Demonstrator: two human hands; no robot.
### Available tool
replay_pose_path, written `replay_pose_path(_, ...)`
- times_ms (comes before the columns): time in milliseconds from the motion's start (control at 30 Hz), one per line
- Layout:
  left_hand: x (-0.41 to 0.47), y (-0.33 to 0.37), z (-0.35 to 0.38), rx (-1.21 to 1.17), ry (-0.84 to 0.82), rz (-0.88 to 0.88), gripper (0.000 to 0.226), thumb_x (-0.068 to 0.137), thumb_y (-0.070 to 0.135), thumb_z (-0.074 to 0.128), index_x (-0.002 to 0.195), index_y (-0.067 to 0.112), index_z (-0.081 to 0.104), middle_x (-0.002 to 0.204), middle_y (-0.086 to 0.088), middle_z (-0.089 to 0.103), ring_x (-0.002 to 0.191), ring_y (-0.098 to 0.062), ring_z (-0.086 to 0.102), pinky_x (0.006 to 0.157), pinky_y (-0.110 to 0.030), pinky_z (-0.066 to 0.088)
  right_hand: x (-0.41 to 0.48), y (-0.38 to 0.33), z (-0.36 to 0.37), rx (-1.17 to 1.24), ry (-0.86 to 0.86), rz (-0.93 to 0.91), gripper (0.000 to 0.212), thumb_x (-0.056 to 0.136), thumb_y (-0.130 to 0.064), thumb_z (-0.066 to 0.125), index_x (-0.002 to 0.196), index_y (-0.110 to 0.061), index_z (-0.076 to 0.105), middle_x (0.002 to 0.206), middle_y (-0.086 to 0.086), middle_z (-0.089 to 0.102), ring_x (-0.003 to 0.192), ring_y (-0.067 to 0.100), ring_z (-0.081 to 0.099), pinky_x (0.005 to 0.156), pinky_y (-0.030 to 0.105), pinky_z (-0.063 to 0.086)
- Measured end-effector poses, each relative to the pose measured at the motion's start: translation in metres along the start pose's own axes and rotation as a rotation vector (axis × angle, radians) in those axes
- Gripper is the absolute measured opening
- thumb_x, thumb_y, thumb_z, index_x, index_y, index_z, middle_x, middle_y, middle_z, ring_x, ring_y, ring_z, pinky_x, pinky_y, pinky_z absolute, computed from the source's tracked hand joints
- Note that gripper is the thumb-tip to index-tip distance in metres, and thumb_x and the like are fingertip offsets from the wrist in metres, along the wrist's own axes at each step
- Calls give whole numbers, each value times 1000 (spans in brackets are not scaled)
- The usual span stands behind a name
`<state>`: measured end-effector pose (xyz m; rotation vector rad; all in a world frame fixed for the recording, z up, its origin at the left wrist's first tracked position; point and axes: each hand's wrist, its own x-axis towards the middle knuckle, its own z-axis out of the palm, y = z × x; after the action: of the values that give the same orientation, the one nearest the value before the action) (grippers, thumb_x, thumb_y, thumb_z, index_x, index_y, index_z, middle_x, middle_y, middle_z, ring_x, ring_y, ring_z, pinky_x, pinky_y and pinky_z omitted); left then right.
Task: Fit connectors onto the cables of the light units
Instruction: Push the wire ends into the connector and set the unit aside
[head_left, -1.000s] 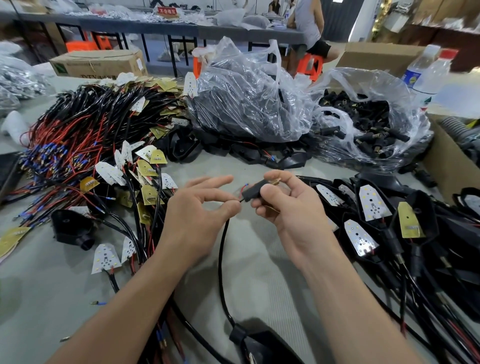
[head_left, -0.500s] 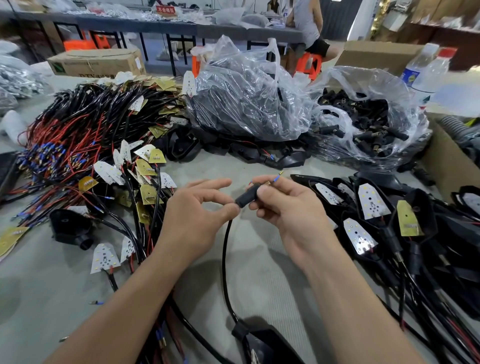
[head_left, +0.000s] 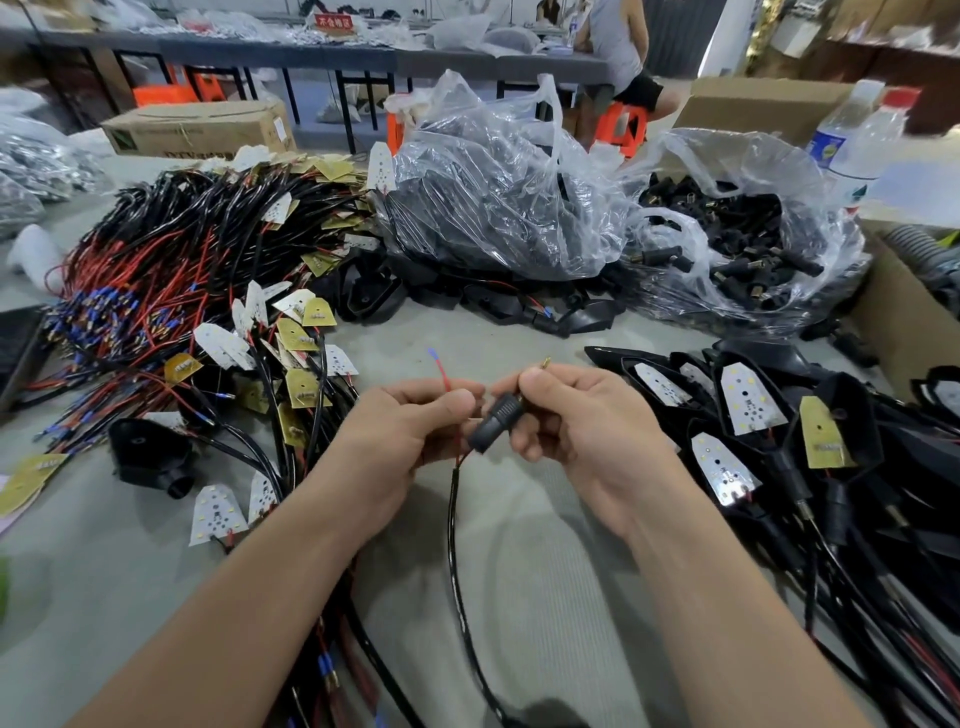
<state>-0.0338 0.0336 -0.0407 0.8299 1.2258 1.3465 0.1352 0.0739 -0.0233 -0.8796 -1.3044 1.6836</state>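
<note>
Over a grey worktable (head_left: 130, 582), the right hand (head_left: 587, 436) pinches a black connector (head_left: 493, 423) between thumb and curled fingers, while the left hand (head_left: 400, 431) pinches a red wire (head_left: 444, 378) just beside it, blue tip pointing up. Connector and wire sit between the 2 hands; the black cable (head_left: 456, 545) hangs below them. Wired LED boards (head_left: 218, 343) pile up at left, black light units (head_left: 779, 415) at right.

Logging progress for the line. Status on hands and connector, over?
Left hand pinches red wire, tip free. Right hand grips connector; cable hangs below. No obstruction seen.
</note>
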Motion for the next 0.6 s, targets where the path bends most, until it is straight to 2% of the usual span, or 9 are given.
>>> replay_pose_path(67,1,1,2,24,128,87,18,95,-2,61,95,10,75,77,-4,77,61,-9,69,57,-18,56,2,1,0,47,150,-3,28,103,-8,51,86,-4,73,68,9,69,50,13,56,49,23,45)
replay_pose_path(133,0,2,4,82,146,148,25,99,-2,56,99,14,76,82,-3,79,67,-9,72,60,-18,57,4,3,3,140,303,-10,28,105,-9,50,86,-4,71,63,5,68,49,13,57,48,22,47)
replay_pose_path(233,-2,1,3,99,27,149,35,103,5,50,105,24,79,101,1,79,92,-6,72,73,-21,56,5,7,11,202,415,-39,30,106,-9,47,84,-6,68,62,6,70,47,12,61,45,21,49)
replay_pose_path(300,-3,3,0,18,-72,138,35,102,12,50,104,26,82,104,3,77,99,-6,69,84,-26,53,5,10,14,202,454,-61,31,107,-9,46,85,-5,67,62,6,71,46,11,62,45,21,50)
replay_pose_path(467,-3,8,-6,-147,-191,167,31,96,35,55,107,24,81,75,4,64,83,-9,62,84,-23,55,8,12,12,121,536,-131,30,107,-11,45,87,-5,66,60,6,69,45,15,60,44,23,49)
replay_pose_path(600,-5,7,-4,-95,-164,138,28,97,19,56,115,22,77,64,-4,60,71,-13,61,75,-21,55,10,13,11,60,552,-193,31,104,-7,46,80,-7,65,58,8,66,43,18,56,41,26,44)
